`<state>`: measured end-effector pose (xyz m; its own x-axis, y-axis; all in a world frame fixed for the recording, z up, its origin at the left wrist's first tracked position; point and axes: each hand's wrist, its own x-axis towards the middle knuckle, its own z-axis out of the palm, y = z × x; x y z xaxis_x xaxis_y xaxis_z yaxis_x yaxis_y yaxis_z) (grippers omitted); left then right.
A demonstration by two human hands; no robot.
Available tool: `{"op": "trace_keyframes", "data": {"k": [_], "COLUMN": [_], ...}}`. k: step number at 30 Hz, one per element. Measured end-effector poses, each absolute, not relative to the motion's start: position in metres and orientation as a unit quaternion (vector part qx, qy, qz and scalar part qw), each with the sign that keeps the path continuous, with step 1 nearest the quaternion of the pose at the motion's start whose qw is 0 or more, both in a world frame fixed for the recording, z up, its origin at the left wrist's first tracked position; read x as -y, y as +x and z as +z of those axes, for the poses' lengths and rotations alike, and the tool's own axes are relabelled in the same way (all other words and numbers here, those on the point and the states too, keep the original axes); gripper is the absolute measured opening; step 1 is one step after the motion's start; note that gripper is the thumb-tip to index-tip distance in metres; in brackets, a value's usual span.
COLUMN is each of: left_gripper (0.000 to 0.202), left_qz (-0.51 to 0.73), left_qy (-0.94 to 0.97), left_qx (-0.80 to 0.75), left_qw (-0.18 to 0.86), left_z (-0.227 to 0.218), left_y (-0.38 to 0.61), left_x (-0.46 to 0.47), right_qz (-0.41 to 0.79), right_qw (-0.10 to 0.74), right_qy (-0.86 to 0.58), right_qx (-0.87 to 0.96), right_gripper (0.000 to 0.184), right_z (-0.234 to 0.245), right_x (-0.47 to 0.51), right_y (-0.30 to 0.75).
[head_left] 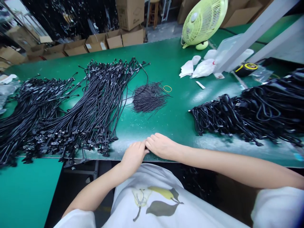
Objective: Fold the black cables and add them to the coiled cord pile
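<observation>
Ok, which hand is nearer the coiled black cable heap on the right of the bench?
Right hand: it is left of the coiled black cable heap, not touching it. The left hand is farther, beside the right hand on the side away from the heap.

Cable pile (261,107): the edge cuts off the part on your right.
Fan (203,20): its top is cut off.
Thin wires (149,97): too small for you to see each end.
</observation>
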<state>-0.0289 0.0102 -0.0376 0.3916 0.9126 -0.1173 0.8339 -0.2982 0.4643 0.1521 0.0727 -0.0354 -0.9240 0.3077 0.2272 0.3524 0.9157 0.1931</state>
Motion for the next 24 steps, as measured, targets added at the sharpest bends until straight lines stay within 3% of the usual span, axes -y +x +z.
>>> {"op": "trace_keyframes", "data": {"k": [2,4,9,12,16,24], "left_gripper": [0.028,0.029,0.03,0.027,0.023,0.032], "left_qz": [0.065,0.071,0.156,0.16,0.129,0.073], "left_qy": [0.808,0.802,0.734,0.694,0.72,0.817], "left_qx": [-0.561,-0.562,-0.499,-0.492,-0.505,-0.511], "left_qw": [0.168,0.187,0.434,0.5,0.459,0.256], "left_z": [-0.043,-0.047,-0.042,-0.037,-0.038,-0.051], "left_y": [-0.023,-0.021,-0.036,-0.047,-0.047,-0.033], "left_x": [-0.009,-0.011,-0.017,-0.021,-0.023,-0.019], "right_qz": [-0.124,-0.126,-0.097,-0.082,-0.066,-0.031], "right_qw": [0.103,0.11,0.103,0.072,0.049,0.042], "right_qy": [-0.172,-0.167,-0.144,-0.147,-0.156,-0.189], "right_qx": [0.972,0.972,0.979,0.983,0.984,0.981], "right_gripper": [0.019,0.02,0.02,0.014,0.011,0.018], "right_z": [-0.033,-0.03,-0.022,-0.023,-0.031,-0.042], "right_x": [-0.074,-0.076,-0.079,-0.08,-0.08,-0.082], "right_y": [0.15,0.149,0.15,0.151,0.151,0.148]}}
